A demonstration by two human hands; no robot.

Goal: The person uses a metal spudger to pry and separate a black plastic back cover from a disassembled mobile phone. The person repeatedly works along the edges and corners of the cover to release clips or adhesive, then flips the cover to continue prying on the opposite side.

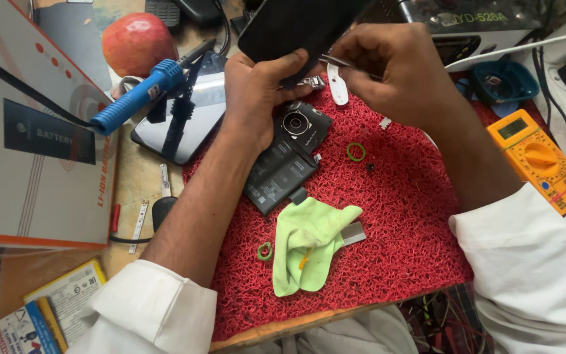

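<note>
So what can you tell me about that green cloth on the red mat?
The green cloth is a soft, pale lime rag, crumpled and folded over on itself, not spread flat. It lies on the red looped mat, near its front edge, below the opened phone. One corner covers part of a small flat grey piece sticking out at its right side. A little green ring sits just beside it on the left. A small yellowish mark shows in its folds. Neither hand touches it.

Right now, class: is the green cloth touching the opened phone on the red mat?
Touching. The head view shows the green cloth with its upper edge meeting the lower end of the opened phone, no red mat visible between them.
</note>
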